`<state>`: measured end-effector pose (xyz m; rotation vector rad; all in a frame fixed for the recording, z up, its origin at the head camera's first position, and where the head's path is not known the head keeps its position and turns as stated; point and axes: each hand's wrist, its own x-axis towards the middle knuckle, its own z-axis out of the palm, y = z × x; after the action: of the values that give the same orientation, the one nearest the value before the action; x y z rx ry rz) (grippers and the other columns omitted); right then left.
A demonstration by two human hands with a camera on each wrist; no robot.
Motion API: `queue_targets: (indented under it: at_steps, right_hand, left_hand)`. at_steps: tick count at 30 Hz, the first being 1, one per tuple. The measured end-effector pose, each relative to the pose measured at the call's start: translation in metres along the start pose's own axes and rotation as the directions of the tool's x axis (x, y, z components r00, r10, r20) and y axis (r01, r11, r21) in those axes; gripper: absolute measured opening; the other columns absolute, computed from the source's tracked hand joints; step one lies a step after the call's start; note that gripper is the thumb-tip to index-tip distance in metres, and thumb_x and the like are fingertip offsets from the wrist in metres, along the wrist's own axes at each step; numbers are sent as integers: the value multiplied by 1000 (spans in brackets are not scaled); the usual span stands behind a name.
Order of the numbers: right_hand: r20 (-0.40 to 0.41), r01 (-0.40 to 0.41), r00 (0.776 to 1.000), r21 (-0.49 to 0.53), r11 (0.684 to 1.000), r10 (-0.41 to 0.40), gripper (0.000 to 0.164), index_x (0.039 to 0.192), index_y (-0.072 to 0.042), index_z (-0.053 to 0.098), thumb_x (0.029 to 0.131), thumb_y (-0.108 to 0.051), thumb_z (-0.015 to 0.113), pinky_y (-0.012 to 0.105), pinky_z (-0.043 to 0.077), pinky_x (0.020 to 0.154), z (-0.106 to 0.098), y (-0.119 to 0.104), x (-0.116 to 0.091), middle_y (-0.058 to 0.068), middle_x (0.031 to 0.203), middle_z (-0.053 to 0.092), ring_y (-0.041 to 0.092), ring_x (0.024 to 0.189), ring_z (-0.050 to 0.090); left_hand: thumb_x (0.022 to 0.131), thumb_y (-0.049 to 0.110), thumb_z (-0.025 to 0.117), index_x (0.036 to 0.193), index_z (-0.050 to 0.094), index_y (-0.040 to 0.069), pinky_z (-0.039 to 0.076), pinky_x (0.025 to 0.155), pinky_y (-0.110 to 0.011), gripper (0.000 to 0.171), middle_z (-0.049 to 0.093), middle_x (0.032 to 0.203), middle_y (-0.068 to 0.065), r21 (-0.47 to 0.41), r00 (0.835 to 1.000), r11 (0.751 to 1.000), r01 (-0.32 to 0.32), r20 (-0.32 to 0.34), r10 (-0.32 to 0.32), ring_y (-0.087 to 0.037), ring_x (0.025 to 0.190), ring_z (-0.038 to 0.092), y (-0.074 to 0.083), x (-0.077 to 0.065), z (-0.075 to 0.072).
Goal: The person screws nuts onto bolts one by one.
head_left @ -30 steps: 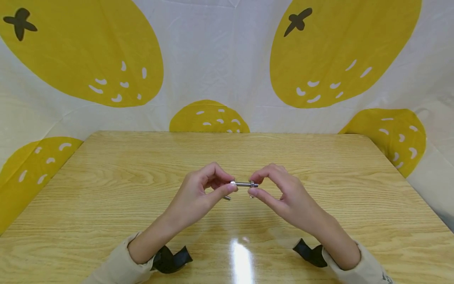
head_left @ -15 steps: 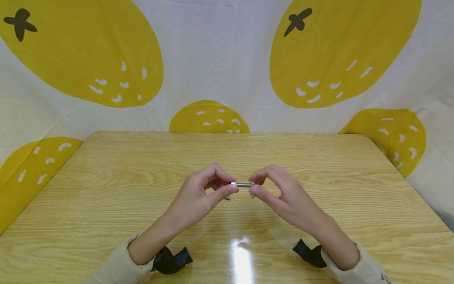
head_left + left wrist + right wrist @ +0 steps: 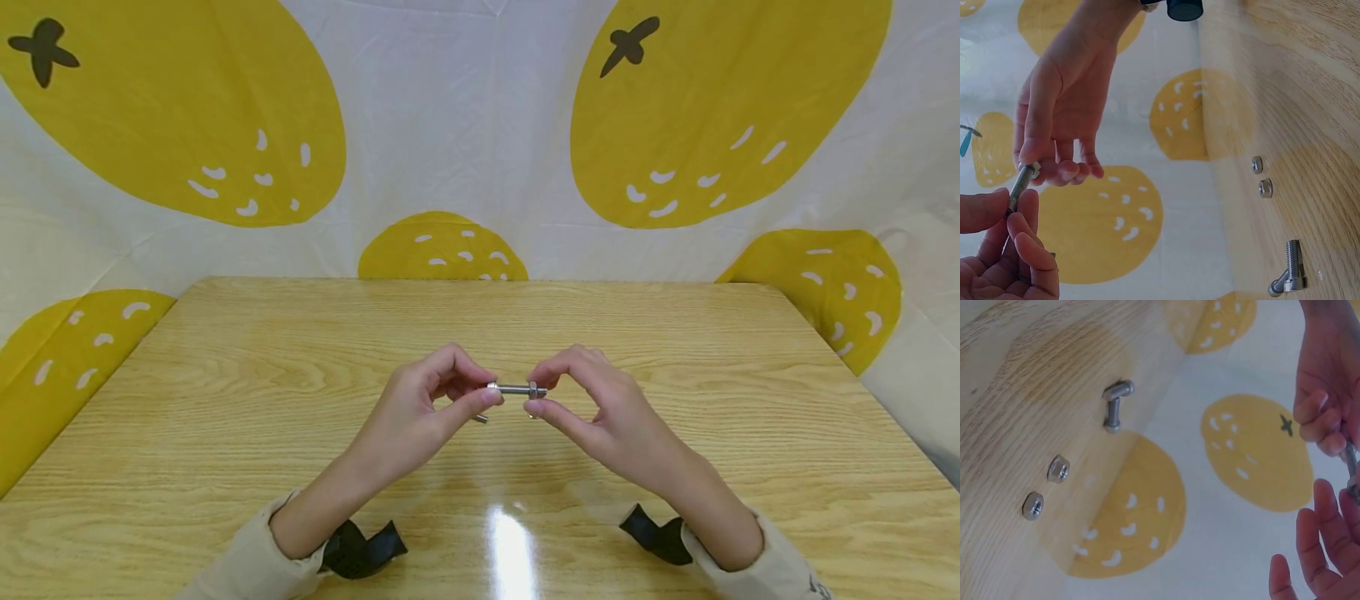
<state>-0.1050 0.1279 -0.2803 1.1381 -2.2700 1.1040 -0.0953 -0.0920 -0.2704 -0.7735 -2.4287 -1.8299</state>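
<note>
A silver bolt (image 3: pixel 513 389) lies roughly level above the table between the two hands. My left hand (image 3: pixel 423 408) pinches it at the head between thumb and forefinger. On the threads near its other end sits a hex nut (image 3: pixel 533 390). My right hand (image 3: pixel 600 408) holds the nut between thumb and forefinger, the thumb low along its near side. In the left wrist view the same nut (image 3: pixel 1034 169) shows at the right thumb tip, on the threaded shank (image 3: pixel 1020 182). The left fingers cover most of the bolt's head.
On the wooden table (image 3: pixel 300 333), two loose nuts (image 3: pixel 1265 188) and two more bolts (image 3: pixel 1294 262) lie beneath the hands. One bolt end (image 3: pixel 482 418) peeks out below the left hand. A lemon-print cloth (image 3: pixel 450 125) hangs behind the table.
The right thumb and forefinger shift slightly around the nut: the thumb covered it half a second ago and now sits lower, showing the nut. The left hand stays almost still.
</note>
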Motion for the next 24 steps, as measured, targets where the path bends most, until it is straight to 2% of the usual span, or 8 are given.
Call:
queue_targets:
  at_steps: [5,11,15,17,18,21,24]
  right_hand:
    - [23,-31,999,11,999,31,20,99,-16,59,83,-7,68,26,44,78,0,0,-1,-8,94,60,7,90,51]
    - [14,-12,1000,-8,1000,13,3,92,-17,60,92,-14,59,28,42,77,3,0,-1,-10,88,59,7,86,50]
    - [8,-12,1000,-25,1000,13,10,87,-19,60,95,-17,54,29,40,79,3,1,0,-11,85,60,7,85,52]
    - [19,-49,999,-32,998,50,3,92,-19,61,92,-17,58,29,41,79,1,0,-1,-11,89,60,7,88,52]
    - [23,-69,997,-35,997,69,5,96,-18,62,90,-18,61,29,42,80,0,-1,-1,-10,91,60,8,89,52]
    - [24,-86,996,-35,996,87,25,107,-15,60,84,-16,69,28,45,80,-2,-2,-2,-8,97,60,9,91,52]
    - [5,-29,1000,-22,999,30,32,108,-13,58,80,-10,72,26,46,80,-1,-2,-1,-4,98,61,10,90,53]
  left_hand:
    - [86,12,67,92,60,8,47,56,-22,10,67,88,-3,1,1000,1000,-1,-3,1,-12,69,62,2,0,0]
    - [85,12,67,92,60,7,48,57,-23,10,67,86,-4,0,1000,1000,-26,0,26,-11,68,62,0,0,1]
    - [85,11,67,92,60,6,49,59,-24,11,67,86,-5,-7,999,999,-35,3,35,-11,68,62,-1,0,2]
    - [85,11,67,92,60,6,49,58,-23,11,67,86,-5,-3,999,999,-37,3,37,-11,68,62,-1,0,1]
    - [85,11,67,92,60,7,48,57,-23,10,67,86,-5,0,999,999,-38,3,38,-11,68,62,-1,0,1]
    - [86,11,66,92,60,7,47,55,-23,10,67,86,-5,7,999,999,-39,5,39,-11,67,62,-2,0,1]
    - [86,12,66,92,60,7,46,55,-23,10,67,85,-4,12,999,999,-36,5,36,-11,67,62,-2,0,1]
